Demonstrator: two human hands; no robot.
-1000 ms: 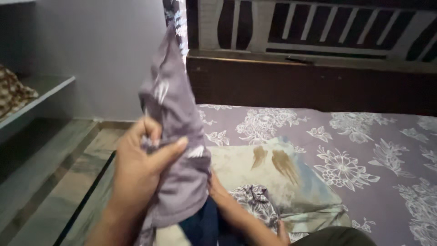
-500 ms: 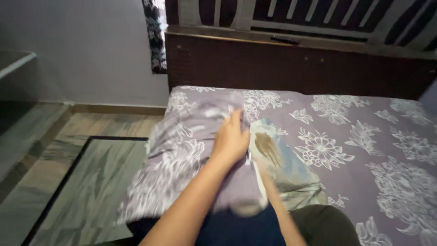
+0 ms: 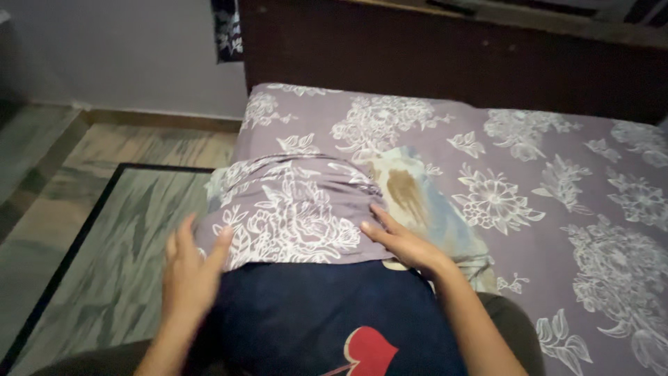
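Both open palms are pressing the mauve white-flowered fabric pillowcase (image 3: 292,216), left hand (image 3: 189,273) at 8 o'clock, right hand (image 3: 403,244) at 4, gripping nothing, steadying it over the dark-blue cushion (image 3: 313,313).

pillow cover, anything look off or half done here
The purple floral pillow cover reaches only partway down the navy pillow, leaving its near end bare. Beside it, a pale pillow shows a brown mark that may be a stain or print.
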